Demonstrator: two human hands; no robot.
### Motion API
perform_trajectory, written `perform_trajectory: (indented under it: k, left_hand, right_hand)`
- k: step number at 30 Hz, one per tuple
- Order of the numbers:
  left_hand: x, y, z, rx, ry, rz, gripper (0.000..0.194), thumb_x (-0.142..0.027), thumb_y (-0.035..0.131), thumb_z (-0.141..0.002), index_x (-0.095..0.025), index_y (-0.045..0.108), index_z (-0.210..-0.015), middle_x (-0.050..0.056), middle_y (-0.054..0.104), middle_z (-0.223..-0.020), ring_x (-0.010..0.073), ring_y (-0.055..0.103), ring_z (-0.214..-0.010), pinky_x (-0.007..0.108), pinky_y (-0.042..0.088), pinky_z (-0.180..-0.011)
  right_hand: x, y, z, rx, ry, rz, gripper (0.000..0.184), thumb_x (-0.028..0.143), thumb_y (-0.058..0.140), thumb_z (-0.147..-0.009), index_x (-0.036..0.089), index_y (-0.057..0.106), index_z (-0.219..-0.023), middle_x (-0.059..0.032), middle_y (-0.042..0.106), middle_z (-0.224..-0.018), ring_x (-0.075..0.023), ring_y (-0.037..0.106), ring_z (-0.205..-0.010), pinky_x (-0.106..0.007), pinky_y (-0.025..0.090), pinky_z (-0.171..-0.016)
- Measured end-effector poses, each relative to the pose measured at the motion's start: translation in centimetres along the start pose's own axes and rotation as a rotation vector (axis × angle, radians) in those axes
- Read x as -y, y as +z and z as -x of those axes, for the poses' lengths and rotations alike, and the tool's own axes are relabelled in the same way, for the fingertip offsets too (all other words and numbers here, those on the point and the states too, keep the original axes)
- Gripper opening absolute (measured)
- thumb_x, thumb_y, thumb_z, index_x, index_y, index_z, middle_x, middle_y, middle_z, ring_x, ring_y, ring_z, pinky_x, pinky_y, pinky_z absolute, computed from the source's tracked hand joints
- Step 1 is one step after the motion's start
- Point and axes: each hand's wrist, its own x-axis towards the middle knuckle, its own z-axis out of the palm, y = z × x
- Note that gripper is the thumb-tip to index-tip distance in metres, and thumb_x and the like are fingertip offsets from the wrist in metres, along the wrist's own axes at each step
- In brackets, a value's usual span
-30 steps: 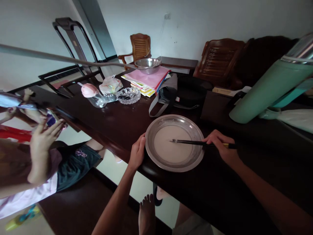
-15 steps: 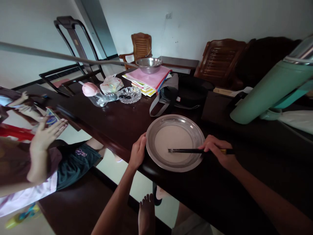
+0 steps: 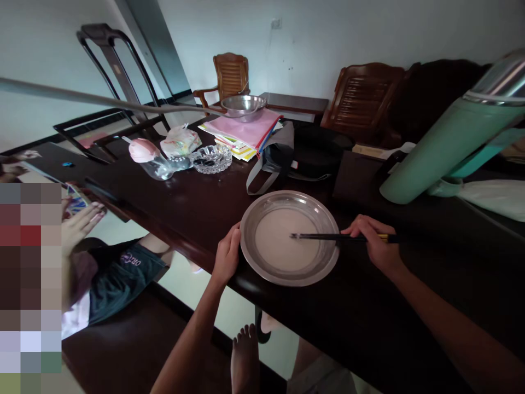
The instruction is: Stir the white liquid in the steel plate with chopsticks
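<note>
A round steel plate (image 3: 328, 219) with pale liquid batter in it lies on the dark wooden table (image 3: 197, 208). My left hand (image 3: 226, 256) grips the plate's left rim at the table's edge. My right hand (image 3: 371, 241) is closed round a pair of dark chopsticks (image 3: 320, 237). Their tips rest in the batter near the plate's middle.
Behind the plate lie a grey-strapped black bag (image 3: 295, 156), a glass ashtray (image 3: 211, 157), a pink-capped bottle (image 3: 150, 158), a steel bowl (image 3: 243, 105) on pink folders, and a green flask (image 3: 447, 148) at right. Another person's hand (image 3: 82, 224) is at left. Wooden chairs stand behind.
The chopstick tips moved down toward the plate's near side, then back up to the middle. My left hand stayed on the rim. The other person's hand at left sank a little.
</note>
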Motion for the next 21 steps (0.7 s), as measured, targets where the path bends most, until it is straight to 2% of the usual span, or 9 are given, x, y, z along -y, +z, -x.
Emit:
perform_trajectory:
  k: [3, 5, 9, 11, 14, 16, 19, 21]
  left_hand:
    - [0.04, 0.00, 0.00, -0.001, -0.005, -0.010, 0.061, -0.059, 0.034, -0.100, -0.014, 0.063, -0.130, 0.012, 0.067, -0.131, 0.0271, 0.059, -0.125, 0.038, 0.044, -0.106]
    - [-0.02, 0.03, -0.01, -0.012, -0.009, -0.012, 0.062, -0.060, 0.034, -0.099, -0.014, 0.063, -0.130, 0.012, 0.067, -0.131, 0.0275, 0.059, -0.125, 0.039, 0.044, -0.106]
    - [-0.09, 0.07, -0.05, -0.010, -0.013, -0.011, 0.062, -0.061, 0.034, -0.099, -0.016, 0.063, -0.129, 0.011, 0.068, -0.130, 0.0277, 0.059, -0.124, 0.040, 0.045, -0.106]
    - [-0.05, 0.06, -0.04, 0.000, -0.009, -0.014, 0.061, -0.060, 0.034, -0.099, -0.016, 0.063, -0.130, 0.011, 0.068, -0.131, 0.0275, 0.059, -0.124, 0.040, 0.045, -0.106]
    - [0.04, 0.03, 0.00, -0.007, -0.010, -0.019, 0.060, -0.058, 0.033, -0.100, -0.016, 0.062, -0.131, 0.011, 0.067, -0.132, 0.0269, 0.059, -0.124, 0.040, 0.043, -0.108]
    - [0.07, 0.02, 0.02, -0.014, -0.017, -0.025, 0.060, -0.058, 0.033, -0.100, -0.016, 0.062, -0.132, 0.011, 0.067, -0.132, 0.0270, 0.060, -0.123, 0.040, 0.043, -0.108]
    - [0.09, 0.02, 0.01, -0.012, -0.018, -0.027, 0.061, -0.059, 0.033, -0.100, -0.016, 0.063, -0.131, 0.011, 0.068, -0.130, 0.0276, 0.059, -0.124, 0.041, 0.044, -0.107]
    - [0.10, 0.02, 0.00, -0.011, -0.012, -0.030, 0.061, -0.060, 0.033, -0.100, -0.016, 0.063, -0.130, 0.011, 0.068, -0.130, 0.0277, 0.059, -0.124, 0.041, 0.044, -0.108]
  right_hand:
    - [0.15, 0.05, 0.10, 0.132, -0.041, 0.000, 0.035, 0.034, 0.055, -0.097, 0.023, 0.065, -0.065, -0.0022, 0.073, -0.072, -0.0189, 0.066, -0.070, -0.034, 0.049, -0.069]
    - [0.30, 0.14, 0.07, 0.170, -0.056, 0.045, 0.031, 0.035, 0.058, -0.095, 0.023, 0.068, -0.068, -0.0035, 0.075, -0.078, -0.0203, 0.067, -0.075, -0.035, 0.051, -0.073]
    - [0.27, 0.12, -0.04, -0.001, -0.013, 0.031, 0.038, 0.037, 0.054, -0.097, 0.022, 0.063, -0.063, -0.0026, 0.071, -0.071, -0.0193, 0.066, -0.070, -0.035, 0.049, -0.070]
    - [0.24, 0.15, 0.00, 0.039, -0.034, 0.024, 0.040, 0.037, 0.053, -0.098, 0.023, 0.063, -0.062, -0.0020, 0.070, -0.068, -0.0187, 0.065, -0.067, -0.035, 0.049, -0.069]
    - [0.24, 0.26, -0.01, 0.165, -0.068, 0.069, 0.033, 0.036, 0.056, -0.096, 0.023, 0.068, -0.068, -0.0031, 0.074, -0.076, -0.0197, 0.067, -0.075, -0.035, 0.051, -0.073]
    - [0.17, 0.20, -0.07, 0.100, -0.039, 0.077, 0.032, 0.037, 0.058, -0.095, 0.023, 0.068, -0.068, -0.0036, 0.074, -0.079, -0.0202, 0.068, -0.077, -0.035, 0.052, -0.074]
    - [0.08, 0.03, -0.05, -0.033, 0.007, 0.015, 0.039, 0.037, 0.054, -0.097, 0.022, 0.062, -0.062, -0.0026, 0.070, -0.069, -0.0189, 0.067, -0.069, -0.034, 0.051, -0.068]
    - [0.16, 0.08, 0.03, 0.047, -0.020, 0.001, 0.039, 0.036, 0.053, -0.097, 0.022, 0.063, -0.062, -0.0026, 0.071, -0.068, -0.0189, 0.067, -0.067, -0.034, 0.051, -0.066]
